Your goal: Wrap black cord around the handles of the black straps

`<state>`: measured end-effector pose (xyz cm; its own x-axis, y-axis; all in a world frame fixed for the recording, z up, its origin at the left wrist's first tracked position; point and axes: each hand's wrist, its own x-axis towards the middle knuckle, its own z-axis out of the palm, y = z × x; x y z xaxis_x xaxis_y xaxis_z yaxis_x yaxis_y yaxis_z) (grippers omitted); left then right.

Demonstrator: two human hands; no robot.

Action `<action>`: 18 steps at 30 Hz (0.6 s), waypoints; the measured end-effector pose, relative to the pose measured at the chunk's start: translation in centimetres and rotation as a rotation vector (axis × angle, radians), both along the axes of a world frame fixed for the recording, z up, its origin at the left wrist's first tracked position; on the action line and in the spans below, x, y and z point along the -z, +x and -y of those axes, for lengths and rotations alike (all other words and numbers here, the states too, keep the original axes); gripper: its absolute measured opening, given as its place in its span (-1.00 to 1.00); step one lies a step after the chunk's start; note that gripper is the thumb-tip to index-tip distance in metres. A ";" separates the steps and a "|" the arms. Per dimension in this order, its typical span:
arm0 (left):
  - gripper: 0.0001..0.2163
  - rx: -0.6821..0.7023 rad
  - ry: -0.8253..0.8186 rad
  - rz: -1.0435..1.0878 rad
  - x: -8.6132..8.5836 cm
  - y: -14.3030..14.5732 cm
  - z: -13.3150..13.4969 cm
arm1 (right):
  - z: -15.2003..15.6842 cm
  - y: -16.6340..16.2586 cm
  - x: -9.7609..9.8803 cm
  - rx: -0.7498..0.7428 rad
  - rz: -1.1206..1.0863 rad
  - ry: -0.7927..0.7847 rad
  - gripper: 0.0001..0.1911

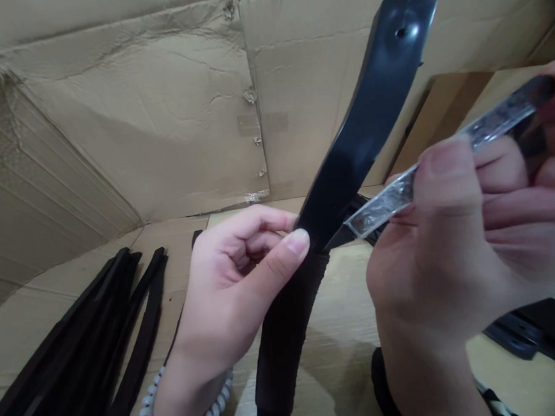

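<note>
A curved, glossy black plastic strip (pixel 367 124) with a small hole near its upper end stands slanted across the middle. Dark textured fabric (pixel 291 322) covers its lower part, and the bare plastic begins at the fabric's edge. My left hand (pixel 240 281) pinches the strip between thumb and fingers, close to that edge. Gripped in my right hand (pixel 456 219) is a slim craft knife (pixel 392 199), its handle wrapped in clear, shiny film. The narrow dark tip points down-left and meets the strip by the fabric edge. Whether it cuts in cannot be made out.
Several dark strips (pixel 72 352) lie in a bundle at the lower left. Cardboard walls (pixel 178 113) rise behind and on the left. More black plastic parts (pixel 523 336) lie at the lower right, partly behind my right forearm. A cardboard piece (pixel 443 115) leans at the right.
</note>
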<state>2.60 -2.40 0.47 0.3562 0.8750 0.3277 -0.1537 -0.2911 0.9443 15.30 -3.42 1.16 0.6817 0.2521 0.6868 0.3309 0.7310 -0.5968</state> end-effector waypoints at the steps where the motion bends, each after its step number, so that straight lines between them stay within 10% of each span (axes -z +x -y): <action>1: -0.97 -0.008 0.010 -0.001 0.0 0.0 0.0 | 0.0 0.0 0.0 -0.016 -0.006 0.014 -0.30; 18: -0.91 0.023 -0.024 -0.013 0.0 0.1 0.0 | -1.1 0.8 0.5 -0.034 0.115 0.034 -0.27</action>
